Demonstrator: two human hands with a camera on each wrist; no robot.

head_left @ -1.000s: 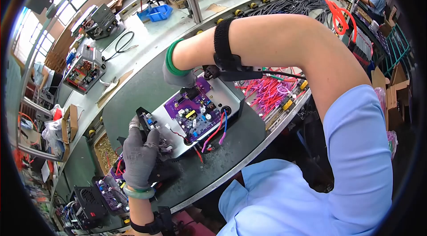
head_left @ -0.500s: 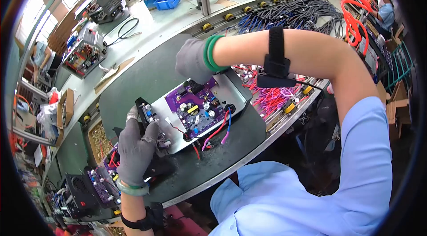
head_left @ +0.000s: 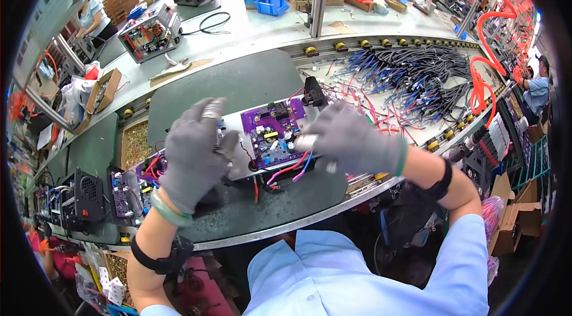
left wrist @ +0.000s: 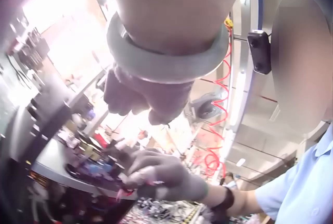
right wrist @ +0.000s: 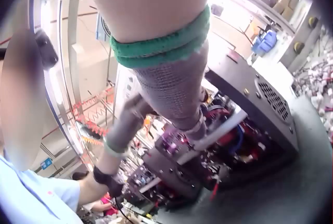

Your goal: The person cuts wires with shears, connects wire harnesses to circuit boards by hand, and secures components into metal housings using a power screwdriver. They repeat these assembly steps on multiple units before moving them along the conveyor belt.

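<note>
A silver metal chassis carries a purple circuit board on the dark green mat. The gloved left hand is over the chassis's left end, fingers spread and blurred; contact is unclear. Over the right end is the gloved right hand, taped fingertip beside the red and blue wires, thumb apart from the fingers. A black panel stands at the upper right corner. In the right wrist view the right hand partly hides the unit, beside a vented dark casing.
Black and blue cables lie on the roller line behind and to the right. A similar black unit and another purple board stand at left. A parts tray, an open device and a blue bin are farther back.
The right hand has come from behind the chassis's upper edge round to its right side. The left hand has shifted up, its fingers more spread. The head view has turned and shifted.
</note>
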